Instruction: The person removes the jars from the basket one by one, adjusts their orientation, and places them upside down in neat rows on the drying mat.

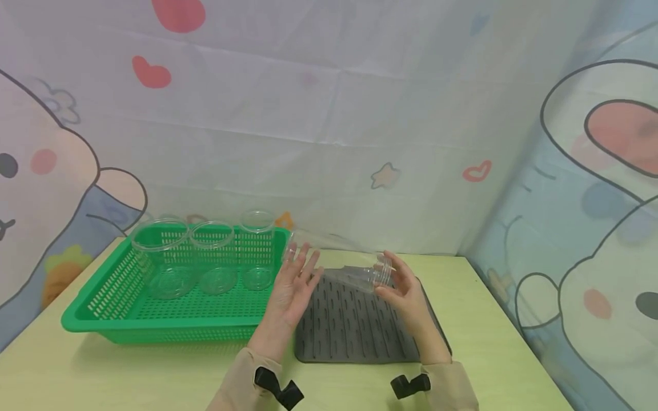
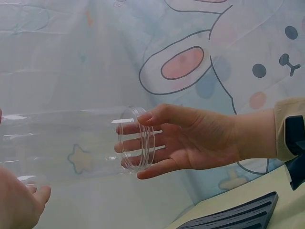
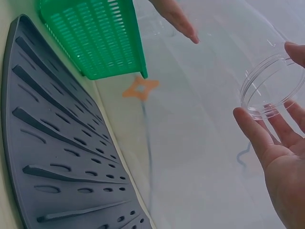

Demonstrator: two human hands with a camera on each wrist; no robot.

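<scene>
Right hand: thumb and fingers curled round the jar's ringed mouth. Left hand: fingers spread, fairly straight, at the other end; contact cannot be told. Jar: one, clear, raised off the table; long axis sideways, running leftward from the right-hand grip. Mat: grey, ridged, below. Basket: green, left of mat; three upright vessels inside. Cloth: printed, behind.

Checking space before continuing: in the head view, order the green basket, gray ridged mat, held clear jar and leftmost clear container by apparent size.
1. Green basket
2. Gray ridged mat
3. Held clear jar and leftmost clear container: too alike to rank, nearness unsure.
</scene>
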